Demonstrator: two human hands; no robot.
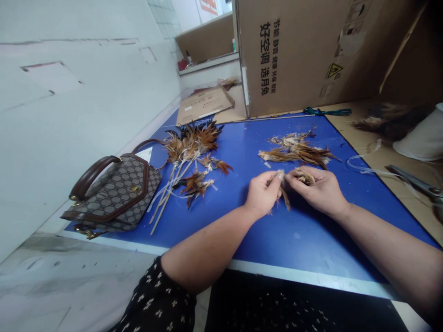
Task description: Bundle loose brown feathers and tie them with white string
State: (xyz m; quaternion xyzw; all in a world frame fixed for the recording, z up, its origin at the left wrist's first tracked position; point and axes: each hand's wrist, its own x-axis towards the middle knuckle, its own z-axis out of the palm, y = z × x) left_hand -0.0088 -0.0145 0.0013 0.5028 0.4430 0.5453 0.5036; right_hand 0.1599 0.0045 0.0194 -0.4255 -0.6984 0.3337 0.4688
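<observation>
Thumb and fingertips of the left hand (263,192) are pinched closed on the pale base of a small feather tuft (285,199), whose brown tips point down over the table. Just beside it, the right hand (320,189) is curled closed around a coiled tan feather strip (304,176), its thumb and forefinger reaching toward the tuft; whether they touch it is too small to tell. Both hands are above the middle-right of a blue tabletop (284,251).

Just beyond the hands lies a loose pile of tan and brown feathers (299,151). Well to the left, larger bundles of rust-brown and black feathers (194,140) lie with pale, slender sticks (162,203) extending toward the near edge. Close to them are a smaller feather bunch (194,184) and a tiny one.

At the far left of the table, a brown-trimmed, patterned handbag (122,193) leans over. On the right, scissors (410,179) lie on a wood-coloured surface, near a white, cup-shaped object (420,138). Behind everything stands a large cardboard box (297,60) printed with Chinese characters, a bundled teal cord (328,112) at its foot.
</observation>
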